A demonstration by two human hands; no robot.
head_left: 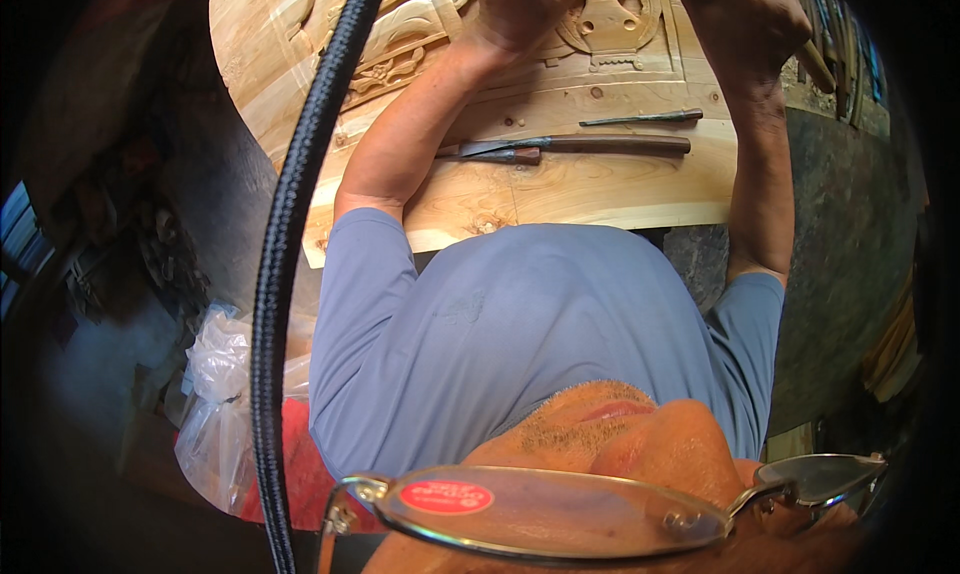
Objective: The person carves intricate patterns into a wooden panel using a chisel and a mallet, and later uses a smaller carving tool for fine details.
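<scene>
A pale carved wooden panel (600, 196) spreads out in front of me, with relief carving towards its far part. At the top edge my left hand (525, 9) is closed over the carving; whatever it grips is cut off or hidden. My right hand (745, 24) is closed too, over the panel's right side, and the end of a wooden handle (816, 67) sticks out beside it. The rest of that tool is out of view. Between my forearms lie a long wooden-handled chisel (630, 145), a shorter chisel (512, 157) and a thin chisel (655, 117).
Several long-handled tools (845, 49) stand or lie at the far right. A black braided cable (275, 304) crosses the view on the left. A clear plastic bag (218, 369) sits at the lower left by a red surface (305, 464).
</scene>
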